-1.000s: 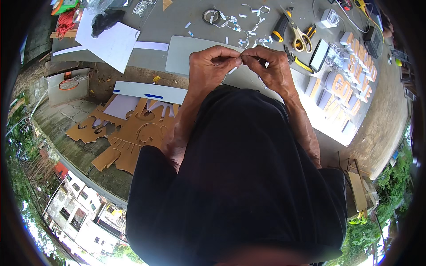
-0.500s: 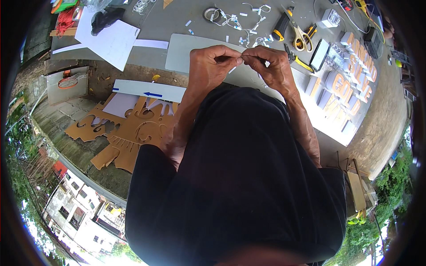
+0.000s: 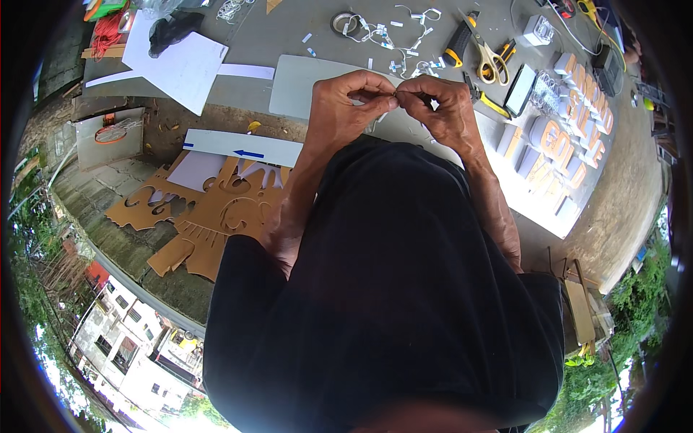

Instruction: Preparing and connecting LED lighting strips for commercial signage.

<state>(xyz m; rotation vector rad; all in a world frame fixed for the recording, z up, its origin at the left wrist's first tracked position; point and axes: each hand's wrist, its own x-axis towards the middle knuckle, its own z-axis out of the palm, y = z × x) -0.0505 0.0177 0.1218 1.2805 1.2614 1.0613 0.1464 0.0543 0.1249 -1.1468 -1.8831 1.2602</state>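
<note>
My left hand (image 3: pixel 343 101) and my right hand (image 3: pixel 442 108) meet fingertip to fingertip above a pale grey board (image 3: pixel 292 83). Both are closed, thumb pressed to forefinger. Whatever lies in the pinch is too small and too covered to name; a thin whitish bit shows just below the left fingertips. Beyond the hands on the table lies a tangled string of small white LED modules (image 3: pixel 404 50) on thin wire. A roll of grey tape (image 3: pixel 345 24) sits at its left end.
Right of the string lie scissors (image 3: pixel 493 66), a black-and-yellow cutter (image 3: pixel 455 54), pliers (image 3: pixel 494 105) and a phone (image 3: pixel 520 92). Block letters (image 3: pixel 556 141) stand on a white sheet at right. At left are a white panel (image 3: pixel 184 65) and, lower down, cut-out brown cardboard (image 3: pixel 209 224).
The hands stay together at nearly the same spot. The fingers have shifted slightly, and the small whitish bit below them now hangs differently.
</note>
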